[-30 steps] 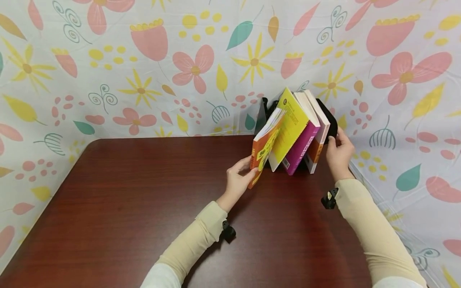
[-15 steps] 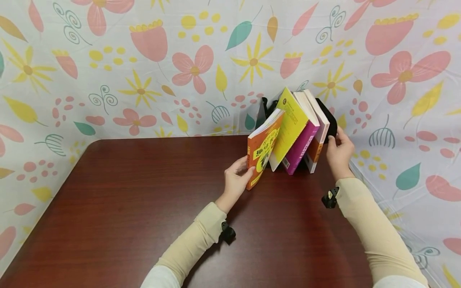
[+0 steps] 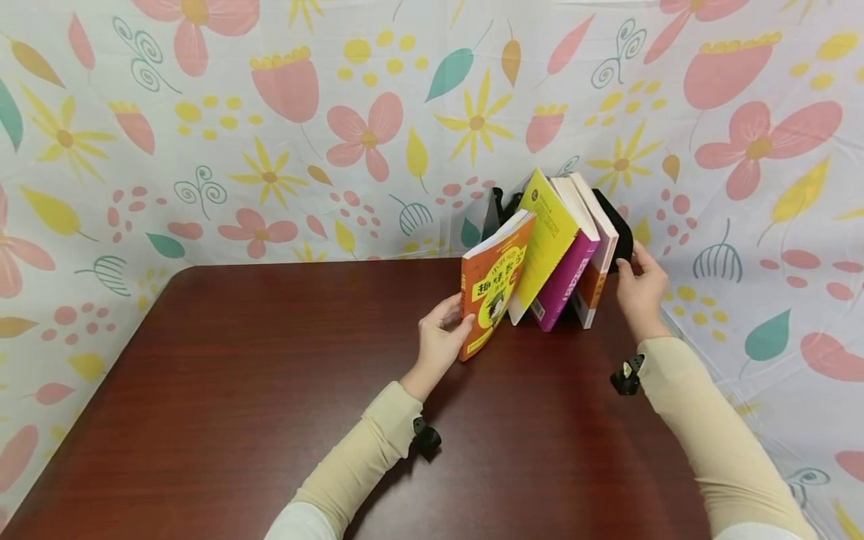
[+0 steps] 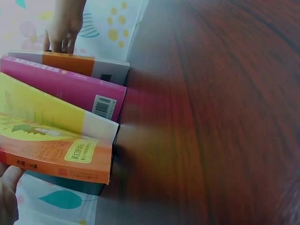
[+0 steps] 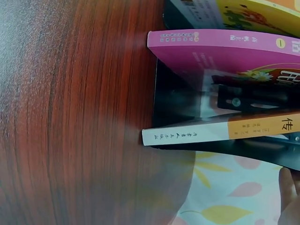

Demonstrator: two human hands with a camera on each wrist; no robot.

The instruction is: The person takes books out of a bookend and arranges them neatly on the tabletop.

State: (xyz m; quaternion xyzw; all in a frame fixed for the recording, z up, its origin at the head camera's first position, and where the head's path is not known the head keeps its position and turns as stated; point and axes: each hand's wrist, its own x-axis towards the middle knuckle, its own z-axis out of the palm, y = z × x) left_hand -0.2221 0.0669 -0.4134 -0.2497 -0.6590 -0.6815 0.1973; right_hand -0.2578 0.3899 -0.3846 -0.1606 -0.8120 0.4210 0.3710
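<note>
My left hand (image 3: 440, 341) pinches an orange book (image 3: 491, 289) by its spine, thumb on the front cover and fingers behind. The book is tilted, its front cover turned towards the head camera. To its right a yellow book (image 3: 542, 244), a magenta book (image 3: 569, 283) and a white-and-orange book (image 3: 594, 289) lean in a black book stand (image 3: 619, 225). My right hand (image 3: 641, 291) grips the outer edge of the stand's right end. In the right wrist view the stand's dark base (image 5: 178, 96) shows between the magenta and white-and-orange books.
The brown tabletop (image 3: 270, 405) stretches left and forward of the books. A flower-patterned cloth (image 3: 367, 180) hangs behind the table and along the right side, near the right hand. The stand's left end (image 3: 495, 214) rises behind the orange book.
The left hand has shifted slightly left with the orange book and turned it, so more of its front cover shows. The right hand stays on the stand, and the other books keep their places.
</note>
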